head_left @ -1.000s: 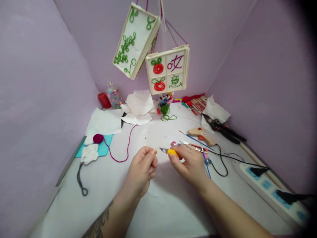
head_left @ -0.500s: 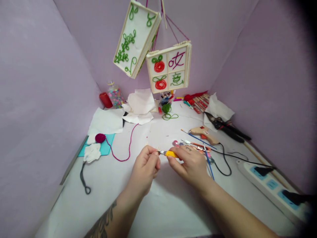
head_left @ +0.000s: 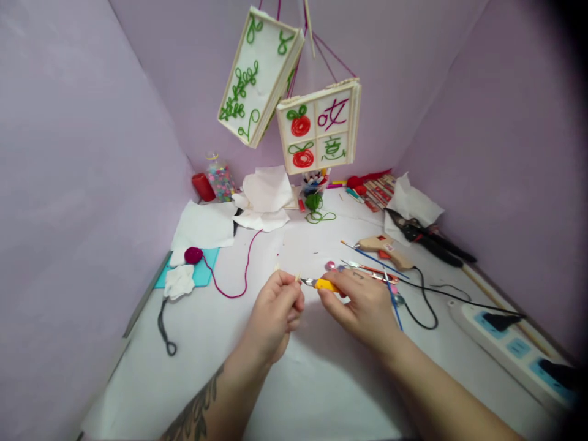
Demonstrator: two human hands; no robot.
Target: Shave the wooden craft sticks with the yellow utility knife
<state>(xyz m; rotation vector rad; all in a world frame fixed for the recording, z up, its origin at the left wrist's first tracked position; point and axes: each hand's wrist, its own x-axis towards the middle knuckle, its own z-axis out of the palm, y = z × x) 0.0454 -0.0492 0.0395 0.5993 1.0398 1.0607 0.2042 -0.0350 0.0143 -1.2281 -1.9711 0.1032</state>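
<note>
My left grip (head_left: 278,303) is pinched tight, thumb against finger, and it has a tiny pale stick (head_left: 298,277) in it. The stick is in front of me, up above the middle of the counter (head_left: 321,373), and just a bit of it pokes out by my fingertips. My right grip (head_left: 358,300) is curled snug around a yellow knife (head_left: 327,285). The blade points left, right beside the stick, but I cannot tell if they touch. Over on the left, a purple ball of yarn (head_left: 193,255) lies by a blue board (head_left: 206,271), and its loose end curls toward the middle. A green ball of yarn (head_left: 314,202) sits farther back, near a cup of pens (head_left: 315,180). To the right of my knife are a glue gun (head_left: 373,244), some big black clippers (head_left: 438,250) and a long white power strip (head_left: 518,348). Two white boxes with yarn pictures, one tall (head_left: 250,92) and one with red fruit (head_left: 319,131), hang on purple strings near the back wall.
</note>
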